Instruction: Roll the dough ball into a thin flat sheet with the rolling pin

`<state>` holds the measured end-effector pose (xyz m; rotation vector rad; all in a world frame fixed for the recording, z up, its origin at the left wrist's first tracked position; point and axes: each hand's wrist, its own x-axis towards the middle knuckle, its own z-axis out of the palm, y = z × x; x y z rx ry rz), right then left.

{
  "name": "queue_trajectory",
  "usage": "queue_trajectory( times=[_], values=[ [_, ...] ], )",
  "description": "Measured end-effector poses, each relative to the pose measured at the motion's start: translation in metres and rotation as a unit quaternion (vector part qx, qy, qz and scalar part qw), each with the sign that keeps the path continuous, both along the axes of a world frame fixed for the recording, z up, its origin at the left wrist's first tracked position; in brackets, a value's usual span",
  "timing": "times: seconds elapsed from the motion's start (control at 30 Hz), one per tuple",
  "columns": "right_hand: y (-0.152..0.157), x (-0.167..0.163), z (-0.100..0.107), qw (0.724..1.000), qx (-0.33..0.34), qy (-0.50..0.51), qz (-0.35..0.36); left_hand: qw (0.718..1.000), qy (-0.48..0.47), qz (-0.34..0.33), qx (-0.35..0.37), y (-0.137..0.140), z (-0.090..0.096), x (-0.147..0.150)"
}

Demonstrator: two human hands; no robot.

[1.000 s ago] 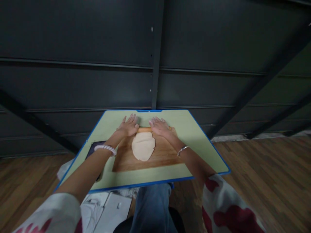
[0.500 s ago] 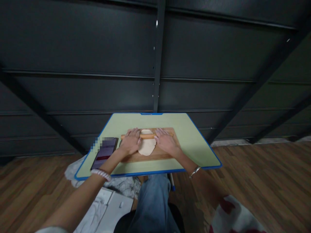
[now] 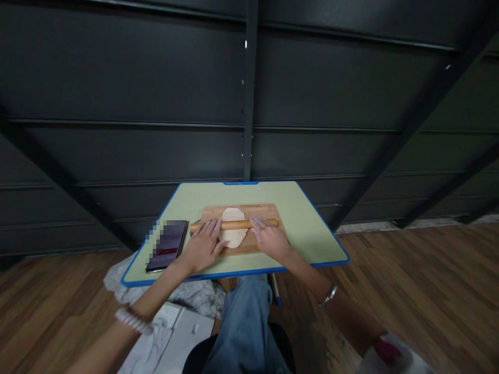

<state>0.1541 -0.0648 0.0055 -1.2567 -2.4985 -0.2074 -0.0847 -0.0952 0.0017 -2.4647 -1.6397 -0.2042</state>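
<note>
At the far left, a crumpled cloth (image 3: 119,275) lies on the wooden floor (image 3: 421,280), partly beneath the pale, blue-edged desk (image 3: 312,236). A phone (image 3: 170,246) rests near the desk's left edge, its left side hidden by a pixelated patch. Below the desk, a white box (image 3: 187,335) sits on the floor to the left of the person's jeans (image 3: 241,330).

The left hand (image 3: 202,245), with a pale twisted band (image 3: 134,320) on its wrist, lies palm down across the left part of the rolling pin (image 3: 236,225). Its fingers are straight and close together, and its thumb is spread away toward the dough (image 3: 233,240). The dough is a flat, uneven sheet on the wooden board (image 3: 268,211), which lies on the middle of the desk. The pin crosses over the dough from side to side, touching it, with dough showing on both the far and near sides.

The right hand (image 3: 271,239) lies on the right part of the pin, fingers stretched forward over it; how its thumb sits is unclear. A silver bracelet (image 3: 328,295) circles the right wrist, and farther right is a white and red sleeve (image 3: 392,356).
</note>
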Motion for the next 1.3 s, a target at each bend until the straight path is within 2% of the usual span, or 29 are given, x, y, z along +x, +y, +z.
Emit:
queue_trajectory(
  times=[0.17,0.3,0.4,0.57,0.63,0.77,0.87,0.97,1.1,1.3],
  values=[
    [0.032,-0.006,0.003,1.0,-0.023,-0.015,-0.009,0.997,0.017,0.014,-0.07,0.028,0.012,0.0],
    [0.06,-0.012,0.004,0.999,-0.047,-0.027,0.001,0.995,0.007,0.02,-0.1,0.059,0.018,0.001],
    [0.081,-0.015,0.004,0.998,-0.058,-0.036,0.002,0.991,-0.004,0.041,-0.127,0.086,0.016,-0.001],
    [0.119,-0.022,0.004,0.994,-0.094,-0.051,-0.028,0.988,-0.001,0.007,-0.155,0.126,0.011,-0.011],
    [0.134,-0.025,0.005,0.991,-0.117,-0.042,-0.047,0.986,-0.005,0.014,-0.166,0.139,0.008,-0.014],
    [0.151,-0.03,0.006,0.986,-0.149,-0.024,-0.075,0.991,-0.01,0.054,-0.126,0.153,0.001,-0.015],
    [0.149,-0.031,0.005,0.983,-0.158,-0.028,-0.093,0.991,-0.003,0.071,-0.11,0.149,0.002,-0.011],
    [0.135,-0.029,0.003,0.983,-0.147,-0.032,-0.101,0.991,0.007,0.071,-0.113,0.132,0.006,-0.007],
    [0.102,-0.024,-0.004,0.992,-0.089,-0.028,-0.082,0.996,0.006,0.055,-0.074,0.101,0.009,-0.003],
    [0.048,-0.014,-0.007,0.998,-0.018,0.012,-0.065,0.999,-0.02,0.026,-0.001,0.056,0.001,-0.004]
  ],
)
